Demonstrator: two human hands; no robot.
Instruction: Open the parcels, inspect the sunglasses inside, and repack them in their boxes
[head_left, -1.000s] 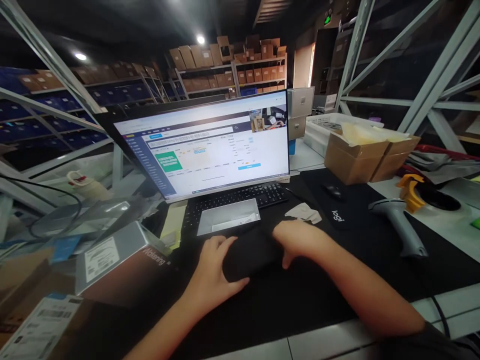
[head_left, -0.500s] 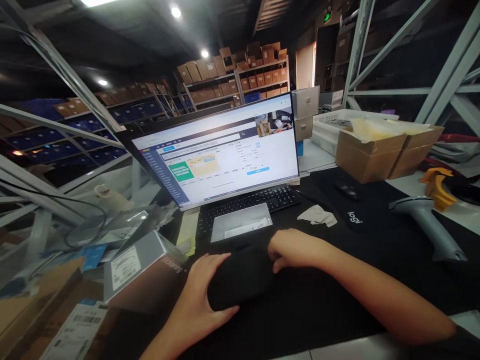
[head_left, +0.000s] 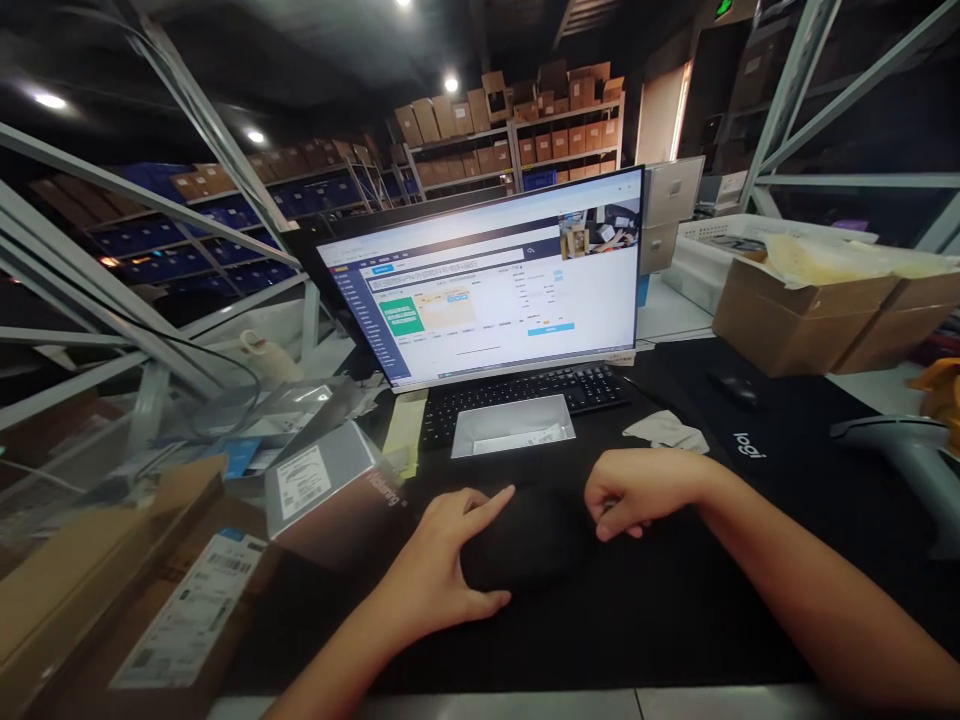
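A rounded black case [head_left: 529, 540] lies on the black desk mat, hard to tell apart from it. My left hand [head_left: 454, 555] grips its left side, with the fingers along the far edge and the thumb along the near edge. My right hand [head_left: 634, 492] is at the case's right edge, its fingers curled into a pinch. What those fingers hold, if anything, cannot be made out. Just beyond the case is an open white box tray [head_left: 514, 428] with a printed slip inside, in front of the black keyboard [head_left: 600, 388].
A monitor [head_left: 480, 290] stands behind the keyboard. To the left are a silver-brown product box [head_left: 330, 490] and a labelled carton [head_left: 187, 610]. On the right lie crumpled white paper [head_left: 666, 431], a mouse [head_left: 733, 388], a grey barcode scanner [head_left: 900, 445] and an open cardboard box [head_left: 787, 315].
The view has swung left, so everything sits further right. My right hand has moved slightly away from my left, its fingers still curled. The left hand keeps its grip on the case.
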